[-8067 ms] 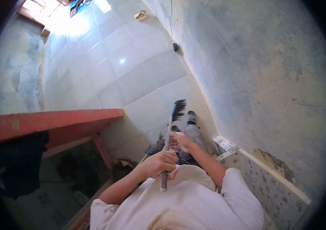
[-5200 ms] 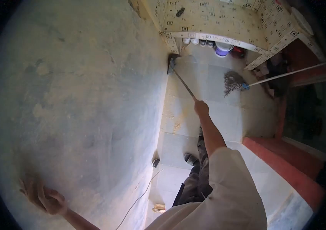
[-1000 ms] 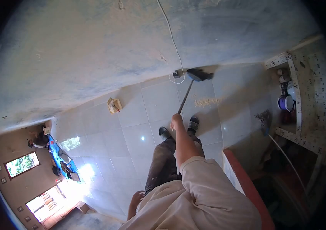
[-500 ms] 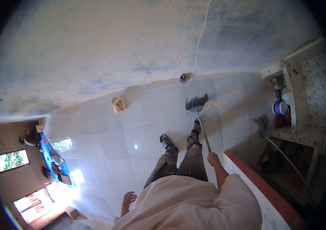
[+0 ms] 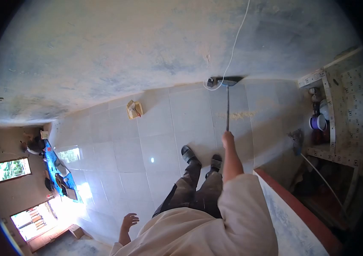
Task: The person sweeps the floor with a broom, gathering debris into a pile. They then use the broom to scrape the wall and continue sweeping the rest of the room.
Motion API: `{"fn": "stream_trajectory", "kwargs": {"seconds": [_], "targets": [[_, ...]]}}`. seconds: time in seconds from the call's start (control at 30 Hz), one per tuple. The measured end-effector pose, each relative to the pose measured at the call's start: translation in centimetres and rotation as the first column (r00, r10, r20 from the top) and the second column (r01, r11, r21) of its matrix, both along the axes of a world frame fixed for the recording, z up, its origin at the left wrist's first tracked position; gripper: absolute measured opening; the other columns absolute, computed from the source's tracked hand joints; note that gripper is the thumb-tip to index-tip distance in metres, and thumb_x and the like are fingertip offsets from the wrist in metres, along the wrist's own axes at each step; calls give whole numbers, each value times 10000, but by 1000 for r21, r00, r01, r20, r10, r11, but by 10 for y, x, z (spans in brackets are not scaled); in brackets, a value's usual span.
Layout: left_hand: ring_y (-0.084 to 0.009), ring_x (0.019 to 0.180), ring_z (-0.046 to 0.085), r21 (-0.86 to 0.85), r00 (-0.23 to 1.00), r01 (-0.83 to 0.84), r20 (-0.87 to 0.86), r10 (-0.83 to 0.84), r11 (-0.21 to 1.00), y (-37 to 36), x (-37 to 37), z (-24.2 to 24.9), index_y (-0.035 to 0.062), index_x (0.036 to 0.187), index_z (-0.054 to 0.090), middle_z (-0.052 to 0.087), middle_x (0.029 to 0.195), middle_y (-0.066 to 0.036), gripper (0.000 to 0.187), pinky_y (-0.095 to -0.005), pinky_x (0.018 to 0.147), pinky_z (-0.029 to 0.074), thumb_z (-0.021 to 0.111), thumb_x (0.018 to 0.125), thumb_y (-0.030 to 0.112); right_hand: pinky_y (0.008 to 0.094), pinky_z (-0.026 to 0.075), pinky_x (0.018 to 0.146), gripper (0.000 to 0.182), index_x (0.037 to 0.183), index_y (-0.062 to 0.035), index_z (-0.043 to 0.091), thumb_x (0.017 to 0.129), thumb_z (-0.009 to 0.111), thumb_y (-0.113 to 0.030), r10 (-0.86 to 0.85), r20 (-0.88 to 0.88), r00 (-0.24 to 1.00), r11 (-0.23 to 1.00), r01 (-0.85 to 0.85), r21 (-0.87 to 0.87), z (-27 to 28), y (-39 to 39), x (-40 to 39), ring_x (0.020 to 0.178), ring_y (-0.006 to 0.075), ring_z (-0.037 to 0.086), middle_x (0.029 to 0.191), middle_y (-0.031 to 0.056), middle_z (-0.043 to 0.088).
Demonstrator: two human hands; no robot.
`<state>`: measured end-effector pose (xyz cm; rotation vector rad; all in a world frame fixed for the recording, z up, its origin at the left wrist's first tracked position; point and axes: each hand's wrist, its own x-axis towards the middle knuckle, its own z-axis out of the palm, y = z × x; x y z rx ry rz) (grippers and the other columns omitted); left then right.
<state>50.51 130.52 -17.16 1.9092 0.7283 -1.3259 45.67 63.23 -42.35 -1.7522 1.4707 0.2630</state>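
Observation:
My right hand [image 5: 228,138] is wrapped round the handle of a long broom [image 5: 228,106], with that arm stretched forward. The dark bristles press against the foot of the wall, next to a small black object [image 5: 210,82] on a white cord [image 5: 235,42]. A streak of pale yellowish debris [image 5: 239,115] lies across the tiles, crossed by the broom handle. Out to the side hangs my left hand [image 5: 129,221], fingers apart and holding nothing.
A yellowish box-like container [image 5: 135,110] stands on the tiled floor [image 5: 155,136] near the wall. At right are a low red-topped partition [image 5: 292,205], a second broom [image 5: 318,168] and a shelf with a purple-and-white bucket [image 5: 318,122]. A blue-covered table [image 5: 57,166] stands at left.
My right hand has pushed the broom forward, from beside the debris up to the wall's base. My feet have shifted, and my left hand has moved slightly outward.

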Motion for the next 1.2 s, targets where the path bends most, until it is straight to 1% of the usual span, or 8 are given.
{"fn": "stream_trajectory", "kwargs": {"seconds": [0.17,0.3,0.37,0.43,0.47,0.63,0.83,1.2], "targets": [[-224,811,644,13,999,-20,-36,20,1000,-4,-39,12,58,1091,534,644,887,-116,260,-352,690,514,477,847,128,452,490,795,368,1034,15,593,905,374,-251,-107,-188,976,968,145,204,-20,36,-2,960,394,579,1035,271,584],[-197,812,633,-152,987,35,-147,-58,988,12,-78,-25,83,1091,545,642,904,-106,265,-322,678,496,500,840,156,467,476,811,363,1036,31,574,899,366,-234,445,-222,868,895,-427,127,-13,92,-135,933,400,581,986,261,598],[-182,812,625,-149,990,11,-138,-32,989,-2,-93,-43,87,1088,550,640,911,-101,271,-313,675,488,510,836,179,479,466,826,362,1030,20,570,901,362,-247,481,-235,844,873,-436,219,-9,130,-227,950,407,576,1002,261,594],[-179,817,622,-185,999,-12,-50,3,983,-31,-101,-43,87,1090,552,640,906,-98,275,-322,683,489,505,838,186,499,442,849,439,992,42,572,913,341,-323,581,-234,780,806,-513,295,48,147,-274,953,444,558,969,287,589],[-177,815,622,-178,999,44,-6,-46,983,-38,-104,-54,89,1094,552,641,901,-97,277,-319,684,489,501,840,188,507,435,850,470,958,62,570,914,339,-344,308,-307,900,934,-224,280,77,154,-285,939,453,558,951,306,582],[-169,852,625,-214,981,156,150,-125,964,-77,-111,-62,70,1121,543,644,908,-92,297,-304,716,497,499,856,196,520,450,794,456,922,6,580,909,367,-397,529,-248,812,848,-517,118,149,138,-333,915,430,577,901,283,604],[-184,838,622,-226,943,306,207,-262,925,-67,-101,-62,57,1124,558,646,927,-104,312,-309,717,501,478,859,203,531,473,665,431,985,-38,525,915,353,-427,693,-340,636,674,-739,-9,173,85,-247,729,425,606,760,233,616],[-184,810,635,-48,961,207,199,-194,977,43,19,-16,70,1088,568,654,897,-117,261,-318,684,502,469,860,148,439,508,738,375,928,-73,638,901,413,-372,737,-372,565,590,-806,-55,84,122,114,852,326,642,908,159,658]]}}
